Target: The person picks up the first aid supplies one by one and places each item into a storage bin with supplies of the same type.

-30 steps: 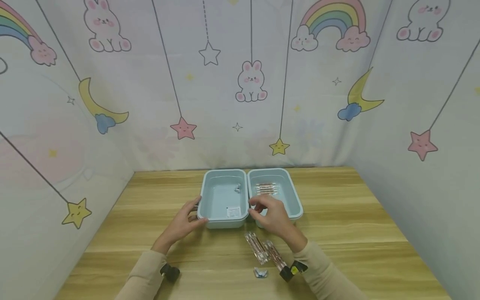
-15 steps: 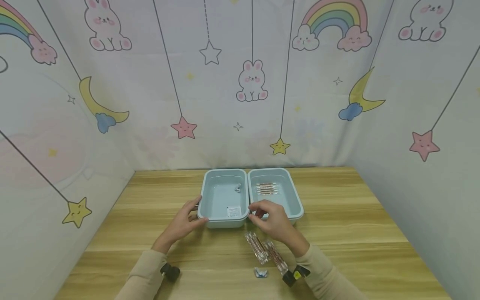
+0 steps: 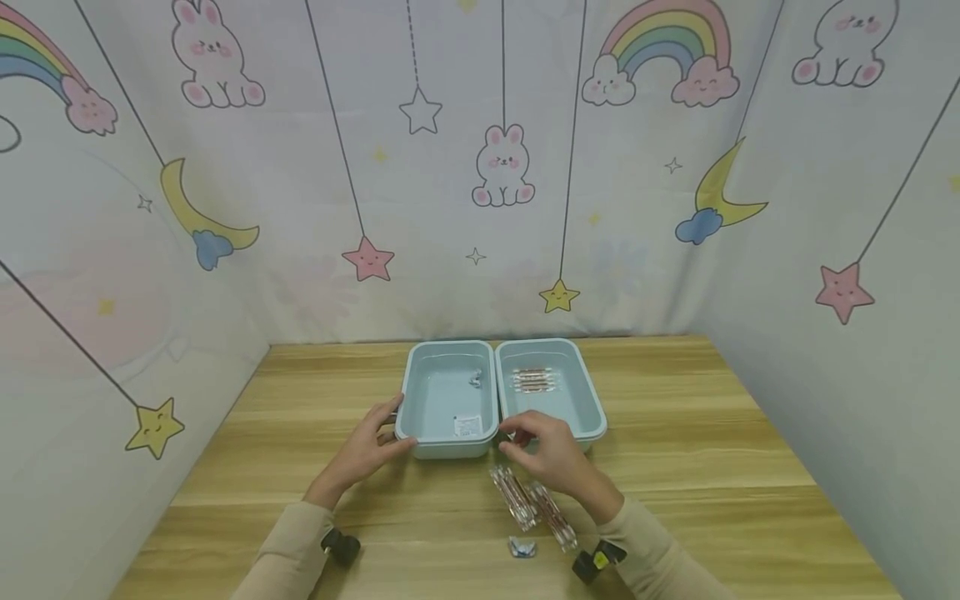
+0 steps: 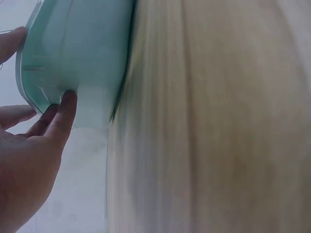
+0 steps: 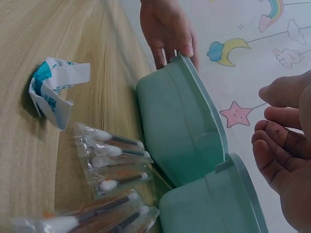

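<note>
My left hand [image 3: 363, 454] rests against the near left corner of the left pale blue plastic bin [image 3: 450, 450], its thumb at the front rim. In the left wrist view, extended fingers [image 4: 65, 114] touch the bin's outer wall. Over the near edge of the right bin [image 3: 579, 408] hovers my right hand [image 3: 551, 450], fingers loosely bent. Its thumb and index stand apart, with nothing visible between them. Several wrapped cotton swabs [image 3: 534, 381] lie in the right bin. Nearer to me, two clear packets of cotton swabs, one left [image 3: 514, 498] and one right [image 3: 553, 517], lie on the table.
A crumpled white-and-blue wrapper [image 3: 522, 547] lies close to the swab packets. Inside the left bin are a small crumpled piece [image 3: 476, 379] and a flat white printed square [image 3: 467, 426]. The bins stand side by side before a patterned curtain [image 3: 300, 292].
My right hand has drawn back slightly toward me, uncovering more of the swabs in the right bin. The left hand stays at its bin corner.
</note>
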The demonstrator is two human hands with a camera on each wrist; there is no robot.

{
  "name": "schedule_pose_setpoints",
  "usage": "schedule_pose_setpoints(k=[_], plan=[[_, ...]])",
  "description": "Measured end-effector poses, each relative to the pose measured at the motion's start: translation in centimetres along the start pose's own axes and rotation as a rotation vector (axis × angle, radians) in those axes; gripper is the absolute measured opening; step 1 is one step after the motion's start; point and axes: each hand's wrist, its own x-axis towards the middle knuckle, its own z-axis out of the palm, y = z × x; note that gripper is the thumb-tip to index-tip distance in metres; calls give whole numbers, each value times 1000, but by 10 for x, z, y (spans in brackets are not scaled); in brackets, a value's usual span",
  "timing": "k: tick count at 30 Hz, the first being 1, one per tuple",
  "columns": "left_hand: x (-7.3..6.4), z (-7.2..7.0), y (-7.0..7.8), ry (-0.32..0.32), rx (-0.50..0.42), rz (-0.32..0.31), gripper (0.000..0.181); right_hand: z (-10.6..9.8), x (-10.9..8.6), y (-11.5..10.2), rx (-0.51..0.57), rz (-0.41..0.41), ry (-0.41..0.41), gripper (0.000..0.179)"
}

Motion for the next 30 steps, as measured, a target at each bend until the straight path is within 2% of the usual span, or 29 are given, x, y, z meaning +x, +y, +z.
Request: schedule_pose_setpoints(k=[11,22,30], plan=[[0,1,1,0,0,2,86,-1,-4,-1,-22,-7,-7,22],[-1,2,1,7,9,-2,85,-1,-13,-2,-22,23,-69,23],[-1,1,1,6,-1,-5,86,0,-15,-2,-20,4,-59,23]])
